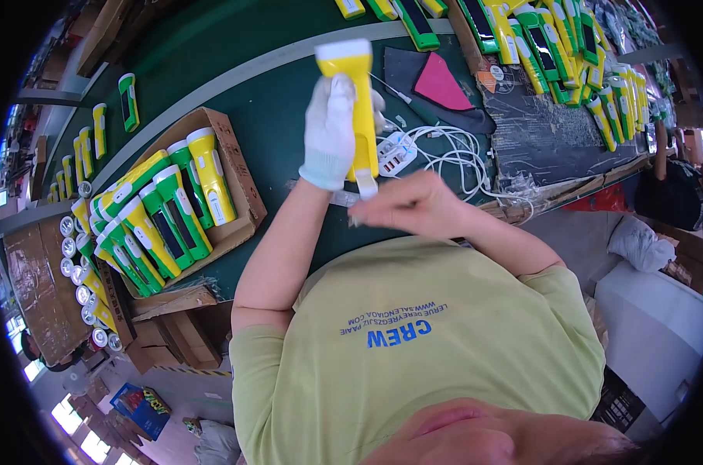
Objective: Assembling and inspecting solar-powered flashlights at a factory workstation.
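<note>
Upright in gloved left hand (pixel 330 132), yellow flashlight (pixel 355 108), lens end up; bare right hand (pixel 402 203) pinched at its base; cardboard box (pixel 239 167) of flashlights alongside.

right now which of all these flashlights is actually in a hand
The yellow flashlight held upright by the gloved left hand, right hand at its base. The others lie in the cardboard box or in rows on the table.

Yellow flashlight (pixel 354 101), white glove (pixel 330 132), dark green table (pixel 274 116).
</note>
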Available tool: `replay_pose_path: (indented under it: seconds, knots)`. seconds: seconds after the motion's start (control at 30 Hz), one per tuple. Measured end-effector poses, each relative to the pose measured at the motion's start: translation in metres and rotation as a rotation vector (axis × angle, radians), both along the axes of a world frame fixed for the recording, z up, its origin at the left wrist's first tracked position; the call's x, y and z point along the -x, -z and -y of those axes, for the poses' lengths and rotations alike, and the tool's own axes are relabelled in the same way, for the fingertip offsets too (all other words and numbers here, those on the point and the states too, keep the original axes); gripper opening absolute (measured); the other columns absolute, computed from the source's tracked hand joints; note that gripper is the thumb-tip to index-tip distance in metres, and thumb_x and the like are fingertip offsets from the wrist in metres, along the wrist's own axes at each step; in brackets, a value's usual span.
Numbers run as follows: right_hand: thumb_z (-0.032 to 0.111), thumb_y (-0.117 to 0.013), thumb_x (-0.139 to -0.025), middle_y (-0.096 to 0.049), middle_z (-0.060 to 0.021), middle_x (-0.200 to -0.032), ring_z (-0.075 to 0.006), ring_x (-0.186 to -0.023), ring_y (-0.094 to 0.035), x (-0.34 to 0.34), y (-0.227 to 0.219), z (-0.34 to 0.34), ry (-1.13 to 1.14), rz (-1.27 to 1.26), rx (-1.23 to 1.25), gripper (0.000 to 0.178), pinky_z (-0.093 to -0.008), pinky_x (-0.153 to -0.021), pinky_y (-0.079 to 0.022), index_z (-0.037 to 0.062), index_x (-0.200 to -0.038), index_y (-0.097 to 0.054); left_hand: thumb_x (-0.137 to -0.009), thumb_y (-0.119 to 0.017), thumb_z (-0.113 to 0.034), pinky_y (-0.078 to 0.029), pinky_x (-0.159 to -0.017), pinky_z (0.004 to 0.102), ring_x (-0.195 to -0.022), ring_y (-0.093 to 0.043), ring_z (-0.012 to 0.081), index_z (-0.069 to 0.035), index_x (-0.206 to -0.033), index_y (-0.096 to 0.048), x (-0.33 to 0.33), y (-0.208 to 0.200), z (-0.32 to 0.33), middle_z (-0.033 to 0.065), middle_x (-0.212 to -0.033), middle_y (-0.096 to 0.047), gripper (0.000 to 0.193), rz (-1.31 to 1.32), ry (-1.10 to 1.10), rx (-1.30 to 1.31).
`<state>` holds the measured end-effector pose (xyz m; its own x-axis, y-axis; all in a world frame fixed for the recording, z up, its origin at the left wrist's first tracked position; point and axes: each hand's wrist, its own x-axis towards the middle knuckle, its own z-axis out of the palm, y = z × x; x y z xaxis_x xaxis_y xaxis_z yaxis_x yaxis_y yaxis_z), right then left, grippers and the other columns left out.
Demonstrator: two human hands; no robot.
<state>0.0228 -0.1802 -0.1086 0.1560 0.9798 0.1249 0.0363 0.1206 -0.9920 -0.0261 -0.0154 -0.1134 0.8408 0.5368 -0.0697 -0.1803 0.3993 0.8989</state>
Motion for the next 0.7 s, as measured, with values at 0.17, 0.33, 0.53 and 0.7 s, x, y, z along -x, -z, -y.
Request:
replay_pose_path:
  seconds: [0.17, 0.33, 0.53, 0.7]
  knots:
    - [0.008, -0.066, -0.088, -0.067, -0.0049, -0.078, -0.0042, -0.058, -0.053, -0.059, -0.013, -0.015, 0.357, -0.588, 0.193, 0.015, -0.0194, -0.052, -0.040, -0.0008, -0.100, -0.071, -0.100, -0.037, -0.052, -0.047, -0.087, 0.0321, -0.095, -0.058, 0.0150, -0.008, -0.127, -0.048, 0.020, 0.000, 0.014, 0.0067, -0.109, -0.059, 0.053, -0.002, 0.084, 0.399]
    - [0.006, -0.066, -0.088, -0.068, -0.0047, -0.080, -0.0046, -0.070, -0.058, -0.059, -0.034, -0.021, 0.349, -0.190, 0.060, 0.013, -0.0195, -0.060, -0.044, -0.0022, -0.097, -0.070, -0.093, -0.048, -0.059, -0.053, -0.073, 0.0333, -0.088, -0.062, 0.0181, -0.007, -0.128, -0.049, 0.032, 0.000, 0.015, 0.0058, -0.102, -0.060, 0.063, -0.039, 0.151, 0.454]
    - [0.003, -0.063, -0.090, -0.069, -0.0047, -0.090, -0.0065, -0.080, -0.062, -0.044, -0.041, -0.023, 0.360, 0.142, 0.043, 0.012, -0.0213, -0.070, -0.050, -0.0032, -0.099, -0.068, -0.093, -0.048, -0.058, -0.053, -0.072, 0.0334, -0.084, -0.062, 0.0180, -0.010, -0.123, -0.050, 0.038, -0.018, 0.026, 0.0064, -0.099, -0.061, 0.057, -0.128, 0.073, 0.438]
    - [0.002, -0.062, -0.090, -0.068, -0.0069, -0.089, -0.0079, -0.079, -0.063, -0.035, -0.043, -0.019, 0.358, 0.277, 0.035, 0.011, -0.0230, -0.071, -0.052, -0.0047, -0.098, -0.067, -0.095, -0.057, -0.031, -0.049, -0.079, 0.0284, -0.091, -0.058, 0.0142, -0.002, -0.127, -0.043, 0.049, 0.011, 0.030, 0.0098, -0.110, -0.058, 0.045, -0.070, -0.096, -0.187]
